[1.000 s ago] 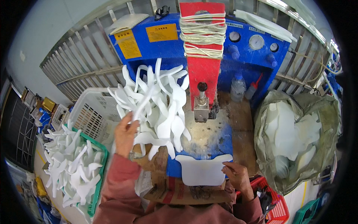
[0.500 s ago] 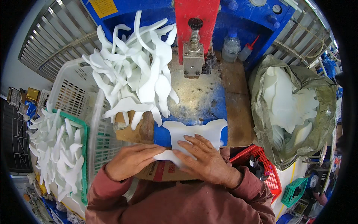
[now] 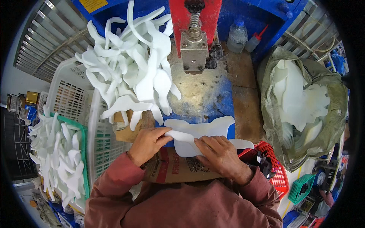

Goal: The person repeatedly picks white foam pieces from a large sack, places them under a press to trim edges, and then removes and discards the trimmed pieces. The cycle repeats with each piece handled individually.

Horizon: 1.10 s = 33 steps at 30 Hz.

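Note:
A curved white foam piece (image 3: 181, 136) is held crosswise in front of me. My left hand (image 3: 147, 146) pinches its left end between thumb and fingers. Round its middle, my right hand (image 3: 222, 157) is closed, and the right end sticks out past the fingers. Behind and partly under it, a wider white foam sheet (image 3: 207, 128) with a wavy upper edge lies over the front of the blue work surface (image 3: 221, 110). The hands and held piece hide some of that sheet. A tall heap of similar white foam pieces (image 3: 131, 64) stands at the left.
A red machine arm (image 3: 195, 22) with a metal block (image 3: 194, 52) hangs over the dusty surface. White (image 3: 72, 91) and green (image 3: 85, 152) crates stand left. At right are an olive sack (image 3: 266, 110) of white sheets, a red basket (image 3: 280, 182) and a clear bottle (image 3: 237, 38).
The foam piece has been raised from below the sheet's front edge and now shows on both sides of my right hand. My left hand has shifted up; my right fingers have curled round the piece.

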Tool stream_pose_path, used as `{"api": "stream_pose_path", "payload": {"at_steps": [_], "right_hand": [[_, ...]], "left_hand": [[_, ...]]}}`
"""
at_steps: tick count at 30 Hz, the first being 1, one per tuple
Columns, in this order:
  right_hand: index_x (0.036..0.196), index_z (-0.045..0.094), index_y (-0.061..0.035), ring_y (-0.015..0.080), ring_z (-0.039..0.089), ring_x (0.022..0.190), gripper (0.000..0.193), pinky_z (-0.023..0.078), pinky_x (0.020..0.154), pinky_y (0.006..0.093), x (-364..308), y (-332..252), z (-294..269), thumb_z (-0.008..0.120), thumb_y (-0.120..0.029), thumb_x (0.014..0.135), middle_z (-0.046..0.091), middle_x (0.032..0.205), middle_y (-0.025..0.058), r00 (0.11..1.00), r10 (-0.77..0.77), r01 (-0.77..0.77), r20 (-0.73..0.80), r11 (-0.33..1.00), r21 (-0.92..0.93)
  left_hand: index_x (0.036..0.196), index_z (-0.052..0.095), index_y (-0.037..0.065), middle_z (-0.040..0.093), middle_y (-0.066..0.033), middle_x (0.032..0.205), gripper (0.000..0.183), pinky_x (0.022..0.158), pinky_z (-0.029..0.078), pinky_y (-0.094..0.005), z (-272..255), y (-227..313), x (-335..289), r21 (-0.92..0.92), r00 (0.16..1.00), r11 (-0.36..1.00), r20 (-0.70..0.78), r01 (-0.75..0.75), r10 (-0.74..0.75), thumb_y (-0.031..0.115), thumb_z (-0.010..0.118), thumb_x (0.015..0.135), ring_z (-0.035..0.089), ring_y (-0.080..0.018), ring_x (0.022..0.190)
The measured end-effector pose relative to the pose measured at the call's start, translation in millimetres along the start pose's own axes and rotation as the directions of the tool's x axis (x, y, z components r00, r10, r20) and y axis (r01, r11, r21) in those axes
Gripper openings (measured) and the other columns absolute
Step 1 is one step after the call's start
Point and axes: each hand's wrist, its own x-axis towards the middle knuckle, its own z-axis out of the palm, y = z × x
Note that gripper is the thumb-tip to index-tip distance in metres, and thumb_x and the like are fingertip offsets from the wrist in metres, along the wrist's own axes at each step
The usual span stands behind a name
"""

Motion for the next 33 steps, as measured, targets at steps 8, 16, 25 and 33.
{"api": "stream_pose_path", "payload": {"at_steps": [8,16,25,33], "right_hand": [[0.130,0.061,-0.0039,0.0291,0.064,0.097,0.050,0.053,0.086,0.0410,25.8,18.7,21.4,0.076,-0.020,0.085,0.061,0.113,0.0119,0.998,0.012,-0.008,0.058,0.998,-0.065],[0.127,0.063,-0.0047,0.0284,0.064,0.092,0.049,0.053,0.084,0.0407,40.2,34.6,41.1,0.078,-0.018,0.082,0.061,0.109,0.0109,0.998,-0.005,0.009,0.056,0.998,-0.060],[0.124,0.065,-0.0042,0.0274,0.064,0.091,0.046,0.053,0.083,0.0405,43.7,46.2,53.6,0.078,-0.017,0.082,0.061,0.108,0.0106,0.996,0.015,-0.009,0.083,0.998,-0.070],[0.117,0.067,-0.0007,0.0267,0.063,0.091,0.036,0.052,0.082,0.0392,49.8,47.4,55.3,0.068,-0.011,0.083,0.060,0.100,0.0094,0.996,0.008,0.000,0.085,0.996,-0.092]], "left_hand": [[0.115,0.071,0.001,0.072,-0.0203,0.097,0.024,0.073,0.054,-0.0459,22.6,-28.4,19.6,0.266,0.984,0.963,-0.148,-0.052,0.095,0.013,0.068,0.095,0.069,-0.0402,0.086],[0.111,0.071,-0.002,0.072,-0.0215,0.098,0.021,0.075,0.054,-0.0473,28.9,-41.9,31.1,0.307,0.985,0.952,-0.169,0.011,0.043,0.012,0.067,0.095,0.069,-0.0418,0.087],[0.109,0.072,-0.002,0.072,-0.0220,0.097,0.021,0.074,0.055,-0.0477,34.0,-47.8,36.3,0.329,0.988,0.944,-0.150,0.004,0.048,0.012,0.067,0.095,0.069,-0.0420,0.085],[0.102,0.074,-0.002,0.071,-0.0210,0.093,0.017,0.072,0.056,-0.0450,32.8,-46.3,38.2,0.309,0.979,0.951,-0.191,-0.008,0.071,0.010,0.072,0.092,0.069,-0.0396,0.083]]}}
